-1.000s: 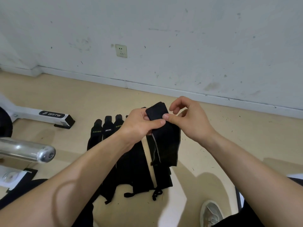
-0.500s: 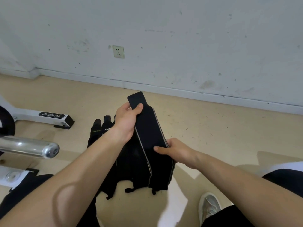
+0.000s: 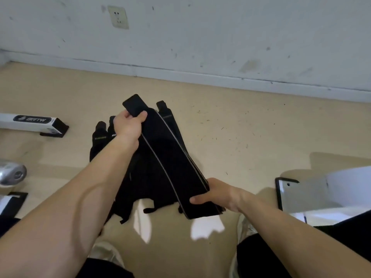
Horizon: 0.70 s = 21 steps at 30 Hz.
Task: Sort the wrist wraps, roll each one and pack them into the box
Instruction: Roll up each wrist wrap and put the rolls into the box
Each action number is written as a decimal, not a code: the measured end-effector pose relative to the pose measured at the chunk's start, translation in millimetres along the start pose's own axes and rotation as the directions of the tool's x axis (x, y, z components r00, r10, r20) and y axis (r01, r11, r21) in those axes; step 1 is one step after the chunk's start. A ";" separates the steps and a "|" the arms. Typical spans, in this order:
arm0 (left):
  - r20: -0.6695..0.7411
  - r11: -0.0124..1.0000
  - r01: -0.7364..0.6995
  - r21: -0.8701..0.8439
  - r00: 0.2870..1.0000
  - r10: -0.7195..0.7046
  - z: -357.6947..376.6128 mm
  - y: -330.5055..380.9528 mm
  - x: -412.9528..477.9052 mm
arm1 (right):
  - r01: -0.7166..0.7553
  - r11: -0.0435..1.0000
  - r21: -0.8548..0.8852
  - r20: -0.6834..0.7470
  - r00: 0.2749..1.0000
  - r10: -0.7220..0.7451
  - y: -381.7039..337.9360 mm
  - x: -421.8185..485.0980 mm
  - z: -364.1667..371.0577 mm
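- Wrist wrap (image 3: pixel 172 163): black, with a thin grey stripe along each long edge.
- Pile of wraps (image 3: pixel 140 187): black, with small pale lettering on the far-left ones.
- Floor (image 3: pixel 251 127): beige, flecked with dark specks.
- Wall (image 3: pixel 220 33): off-white, smudged grey.
- Socket (image 3: pixel 118 17): cream.
- Machine foot (image 3: pixel 30 121), left: white, with a black label and end cap.
- Bar end (image 3: pixel 12 174), near left: silver.

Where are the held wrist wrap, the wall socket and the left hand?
held wrist wrap (image 3: pixel 172 157): head view, strap's middle.
wall socket (image 3: pixel 118 17): head view, faceplate.
left hand (image 3: pixel 128 126): head view, its back.
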<state>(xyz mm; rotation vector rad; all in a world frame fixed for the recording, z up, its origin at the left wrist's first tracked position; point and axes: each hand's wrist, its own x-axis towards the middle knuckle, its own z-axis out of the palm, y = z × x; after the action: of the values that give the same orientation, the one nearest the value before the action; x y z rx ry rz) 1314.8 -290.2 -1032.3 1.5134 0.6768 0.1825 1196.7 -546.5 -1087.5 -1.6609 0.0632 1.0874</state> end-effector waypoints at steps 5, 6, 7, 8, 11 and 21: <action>-0.001 0.980 0.165 0.113 0.986 -0.166 -6.4 -8.6 3.8 | 0.218 0.970 0.110 -0.225 0.956 -0.189 -41.4 -10.0 1.1; 0.048 0.967 0.195 0.164 0.978 -0.205 -5.1 -9.6 -1.0 | 0.255 0.956 0.145 -0.239 0.947 -0.216 -55.3 -10.9 0.3; 0.092 0.950 0.189 0.248 0.972 -0.217 -3.2 -6.6 -10.6 | 0.274 0.943 0.187 -0.244 0.943 -0.226 -69.7 -11.4 -0.8; 0.145 0.926 0.147 0.347 0.967 -0.208 -0.6 -3.5 -18.2 | 0.284 0.932 0.228 -0.243 0.943 -0.228 -84.6 -12.8 -1.6; 0.334 0.896 0.076 0.437 0.912 -0.240 2.2 23.0 -55.3 | 0.270 0.919 0.288 -0.255 0.947 -0.198 -125.4 -19.2 -1.4; 0.571 0.972 0.061 0.226 0.800 -0.183 -37.1 75.9 -127.3 | 0.275 0.808 0.521 -0.328 0.939 -0.108 -191.1 -66.4 -1.0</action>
<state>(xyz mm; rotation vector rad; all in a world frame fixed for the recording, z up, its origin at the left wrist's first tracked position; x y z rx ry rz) 1215.5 -317.4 -919.4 1.5937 0.2870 -0.4623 1261.8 -501.3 -901.3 -1.2340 0.3607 0.5827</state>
